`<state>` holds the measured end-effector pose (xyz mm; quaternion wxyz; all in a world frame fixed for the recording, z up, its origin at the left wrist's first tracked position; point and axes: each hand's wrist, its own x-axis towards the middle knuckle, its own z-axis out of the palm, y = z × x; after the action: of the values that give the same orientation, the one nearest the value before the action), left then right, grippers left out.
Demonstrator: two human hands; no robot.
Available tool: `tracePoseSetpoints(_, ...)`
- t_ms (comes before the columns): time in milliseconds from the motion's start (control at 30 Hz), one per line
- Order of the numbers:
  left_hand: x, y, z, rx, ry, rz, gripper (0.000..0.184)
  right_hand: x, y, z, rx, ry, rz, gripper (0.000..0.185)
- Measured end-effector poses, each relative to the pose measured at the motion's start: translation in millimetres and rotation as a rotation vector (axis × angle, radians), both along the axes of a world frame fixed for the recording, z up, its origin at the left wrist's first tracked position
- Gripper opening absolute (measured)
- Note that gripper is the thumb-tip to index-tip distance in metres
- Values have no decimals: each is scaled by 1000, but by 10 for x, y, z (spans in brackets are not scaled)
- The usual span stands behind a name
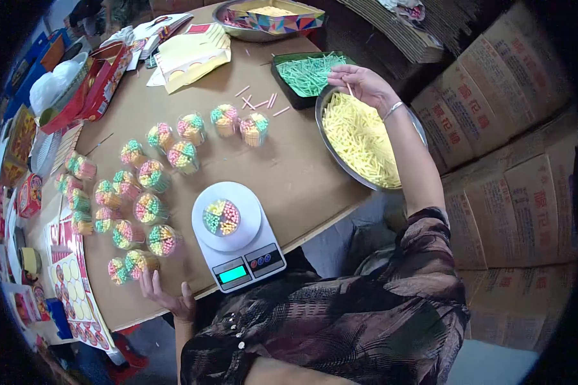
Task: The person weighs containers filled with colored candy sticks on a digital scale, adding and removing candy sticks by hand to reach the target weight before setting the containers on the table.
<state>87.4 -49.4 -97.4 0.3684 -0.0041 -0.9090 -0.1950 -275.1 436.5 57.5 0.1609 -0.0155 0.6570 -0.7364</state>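
My right hand (364, 86) is pinched above the far rim of a metal bowl heaped with yellow sticks (359, 138). One thin pale stick (349, 90) shows at its fingertips. Beside that hand is a black tray of green sticks (305, 74). My left hand (167, 296) lies at the table's near edge, thumb and fingers apart, its fingertips close to a filled cup (139, 263); whether they touch it I cannot tell. Between my hands stands a white digital scale (263, 247) with a lit display. On its plate is a clear cup (221, 217) of green, yellow, pink and orange sticks.
Several filled cups (151, 176) stand in rows on the brown table (289, 173). Loose pink sticks (260, 104) lie behind them. A bowl with a patterned box (273, 19) and yellow paper sheets (196, 54) are at the back. Cardboard boxes (494, 90) line the right side.
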Motion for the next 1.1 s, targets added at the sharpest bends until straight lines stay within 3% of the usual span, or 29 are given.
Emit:
tracePoseSetpoints(400, -216, 154, 210, -114, 106, -161, 60, 308, 112, -278, -243, -61, -45, 35)
tracePoseSetpoints(467, -379, 273, 297, 20, 60, -253, 61, 387, -52, -215, -41, 19, -70, 35)
tracePoseSetpoints(500, -440, 337, 378, 26, 16, -294, 65, 501, -203, -156, 346, 76, -210, 32)
tracePoseSetpoints(533, -481, 371, 293, 142, -67, -330, 69, 558, -257, -239, 576, 276, -294, 29)
tracePoseSetpoints(567, -570, 431, 418, 129, -124, -365, 73, 477, -101, -376, 660, 451, -210, 27)
tracePoseSetpoints(633, -745, 605, 532, 182, -157, -397, 83, 396, -119, -506, 635, 496, -236, 31)
tracePoseSetpoints(667, -833, 642, 485, 143, -190, -415, 87, 691, -467, -249, 717, 442, -231, 32)
tracePoseSetpoints(733, -939, 775, 544, 196, -316, -451, 91, 661, -459, -380, 670, 574, -132, 34)
tracePoseSetpoints(867, -1131, 773, 475, 447, -119, -582, 72, 1074, -1048, -267, 637, 568, -69, 27)
tracePoseSetpoints(933, -1078, 615, 605, 474, -82, -502, 70, 1258, -1263, -222, 706, 598, -22, 24)
tracePoseSetpoints(1000, -982, 243, 973, 285, 30, -281, 67, 1311, -1217, -376, 716, 728, 43, 19)
tracePoseSetpoints(1100, -766, -509, 1266, 528, -85, 131, 66, 1477, -1241, -427, 753, 735, 56, 19)
